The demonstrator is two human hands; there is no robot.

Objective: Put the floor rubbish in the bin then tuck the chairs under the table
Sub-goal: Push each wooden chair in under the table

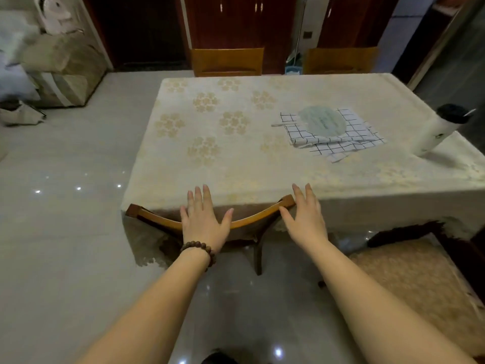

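A wooden chair [252,220] stands pushed in under the near edge of the table [236,158], its curved top rail against the hanging cream tablecloth. My left hand [203,219], with a bead bracelet on the wrist, lies flat over the rail with straight fingers on the cloth. My right hand [305,214] reaches the rail's right end, fingers straight and spread. A second chair [409,269] with a patterned cushion stands out from the table at the right. Two more chair backs [227,61] [339,60] show at the far side.
On the table lie a checked cloth [338,143] with a round fan [322,122] on it and a white bottle with a black cap [441,130]. A covered sofa [60,67] and bags stand at the far left. Glossy tiled floor [65,232] surrounds the table.
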